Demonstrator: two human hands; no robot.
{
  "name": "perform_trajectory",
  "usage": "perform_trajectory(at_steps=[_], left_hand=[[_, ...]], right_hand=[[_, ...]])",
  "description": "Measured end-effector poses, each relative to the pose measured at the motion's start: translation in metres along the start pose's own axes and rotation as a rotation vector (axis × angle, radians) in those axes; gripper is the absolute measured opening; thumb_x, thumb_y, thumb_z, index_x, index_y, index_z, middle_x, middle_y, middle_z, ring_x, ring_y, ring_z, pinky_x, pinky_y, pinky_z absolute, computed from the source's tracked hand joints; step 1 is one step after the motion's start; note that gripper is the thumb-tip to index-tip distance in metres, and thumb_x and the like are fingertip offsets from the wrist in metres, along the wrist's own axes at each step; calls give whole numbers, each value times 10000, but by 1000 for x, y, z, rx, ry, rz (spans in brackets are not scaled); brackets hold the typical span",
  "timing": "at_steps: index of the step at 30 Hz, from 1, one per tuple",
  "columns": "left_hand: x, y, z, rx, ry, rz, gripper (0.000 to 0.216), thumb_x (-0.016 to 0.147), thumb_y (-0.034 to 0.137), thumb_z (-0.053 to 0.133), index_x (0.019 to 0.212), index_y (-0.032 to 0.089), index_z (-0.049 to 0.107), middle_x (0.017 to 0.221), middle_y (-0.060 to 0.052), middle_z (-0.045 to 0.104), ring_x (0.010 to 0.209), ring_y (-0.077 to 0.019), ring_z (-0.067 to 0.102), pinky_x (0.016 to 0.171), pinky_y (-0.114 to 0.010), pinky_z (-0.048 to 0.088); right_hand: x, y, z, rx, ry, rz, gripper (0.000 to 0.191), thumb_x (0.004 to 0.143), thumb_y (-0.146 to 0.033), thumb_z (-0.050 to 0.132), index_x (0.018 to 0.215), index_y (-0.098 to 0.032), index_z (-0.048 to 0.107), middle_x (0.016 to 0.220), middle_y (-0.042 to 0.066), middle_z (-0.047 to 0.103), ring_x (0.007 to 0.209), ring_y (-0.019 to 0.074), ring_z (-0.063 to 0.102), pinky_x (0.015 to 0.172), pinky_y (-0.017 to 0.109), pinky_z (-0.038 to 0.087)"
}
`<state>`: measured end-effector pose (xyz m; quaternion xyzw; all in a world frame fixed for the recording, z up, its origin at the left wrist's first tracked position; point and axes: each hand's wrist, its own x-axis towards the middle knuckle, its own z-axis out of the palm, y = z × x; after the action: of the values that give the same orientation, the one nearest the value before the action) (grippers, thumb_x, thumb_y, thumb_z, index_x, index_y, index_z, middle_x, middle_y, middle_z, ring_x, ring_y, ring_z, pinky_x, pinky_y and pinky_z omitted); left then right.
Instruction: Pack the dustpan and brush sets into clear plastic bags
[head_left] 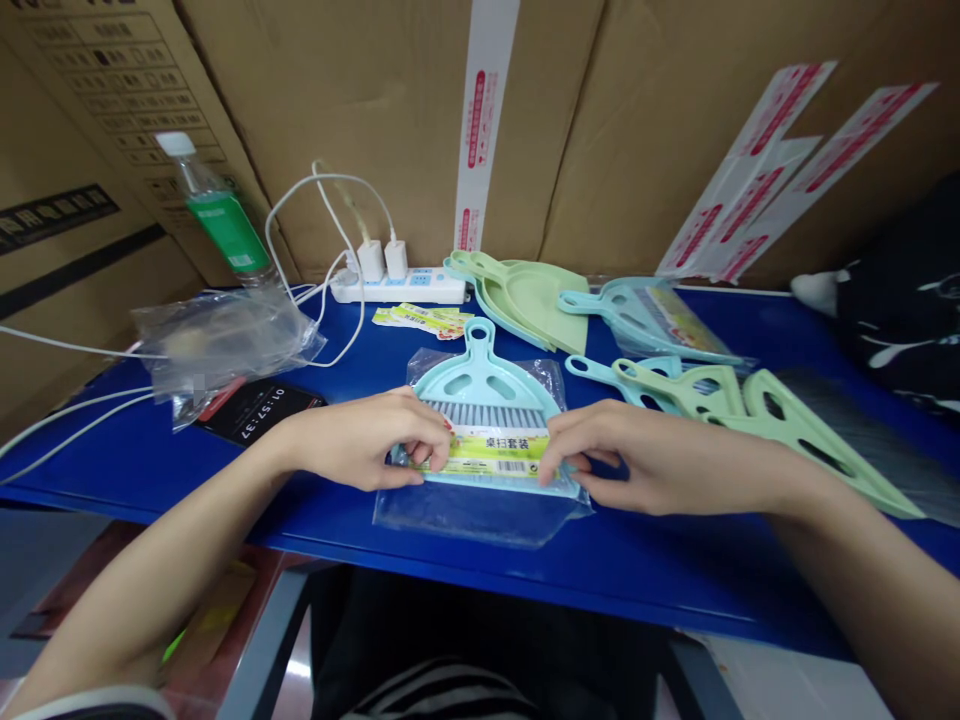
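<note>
A light blue mini dustpan and brush set lies in a clear plastic bag on the blue table, with a yellow-green paper label across its front. My left hand pinches the left end of the label and bag. My right hand pinches the right end. Both hands have their fingers closed on the package.
Green dustpans and blue dustpans lie behind, with more green ones at right. A white power strip with chargers, loose labels, a water bottle, a pile of plastic bags and a phone timer sit at left. Cardboard boxes stand behind.
</note>
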<state>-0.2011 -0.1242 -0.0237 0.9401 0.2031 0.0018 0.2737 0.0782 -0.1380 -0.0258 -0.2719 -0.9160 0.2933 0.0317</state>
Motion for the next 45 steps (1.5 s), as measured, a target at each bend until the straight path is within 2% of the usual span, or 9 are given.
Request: perform_trajectory(at_steps=[5,10,21,28,32,36,40,43,45], left_hand=[[0,-1,0,-42,42,16,139,821,90,571,926,179,588,899,-21,602,755,-130,547,705,-240,436],[0,0,0,-56,34,3,245,814,61,554,1031,167,597,1010,-53,616,766,-119,553,715,-224,453],[2,0,-1,-120,33,52,165,799,55,552,896,163,631,821,-6,640,656,-93,535,642,-203,447],[3,1,-1,-8,68,104,163,793,53,542,849,182,624,844,-18,681,797,-148,576,822,-291,430],[0,1,-1,17,39,80,167,797,67,536,883,182,621,778,-7,660,752,-145,563,795,-279,432],[-5,3,0,42,25,56,140,802,86,556,890,175,618,738,-4,640,740,-147,549,737,-254,429],[-11,3,-2,24,8,52,91,816,126,614,890,176,625,788,-21,647,796,-161,546,753,-254,425],[-18,1,-4,-53,18,61,276,740,275,774,968,193,640,859,-30,654,862,-184,556,800,-268,431],[-22,-1,-3,-88,16,68,491,642,350,853,1057,206,635,916,-36,656,910,-204,566,850,-289,430]], right_hand=[[-1,1,0,3,2,8,333,763,-84,461,926,-216,718,732,4,576,642,121,524,619,250,403],[0,2,-1,11,-2,4,346,755,-73,462,940,-199,725,731,7,568,638,119,518,619,245,402],[0,0,-4,8,3,-22,370,773,-95,461,988,-204,741,703,-1,530,645,122,505,624,243,404],[1,-2,-1,-9,21,-38,344,784,-103,460,970,-186,737,688,-3,520,608,119,483,607,248,406],[3,-3,1,-18,30,-31,310,787,-102,476,941,-192,729,700,-3,538,614,118,489,615,249,405],[1,-7,5,-32,57,-11,278,802,-100,476,892,-187,724,747,17,565,640,124,512,631,255,410],[-9,-9,12,-7,112,-13,279,837,-130,447,932,-174,705,867,53,577,666,133,527,643,271,428],[-16,-9,16,34,110,9,235,896,-290,503,1008,-169,670,952,73,588,678,143,536,643,286,439],[-16,-9,18,17,111,41,329,843,-449,624,1014,-168,640,963,72,601,678,156,537,641,298,435]])
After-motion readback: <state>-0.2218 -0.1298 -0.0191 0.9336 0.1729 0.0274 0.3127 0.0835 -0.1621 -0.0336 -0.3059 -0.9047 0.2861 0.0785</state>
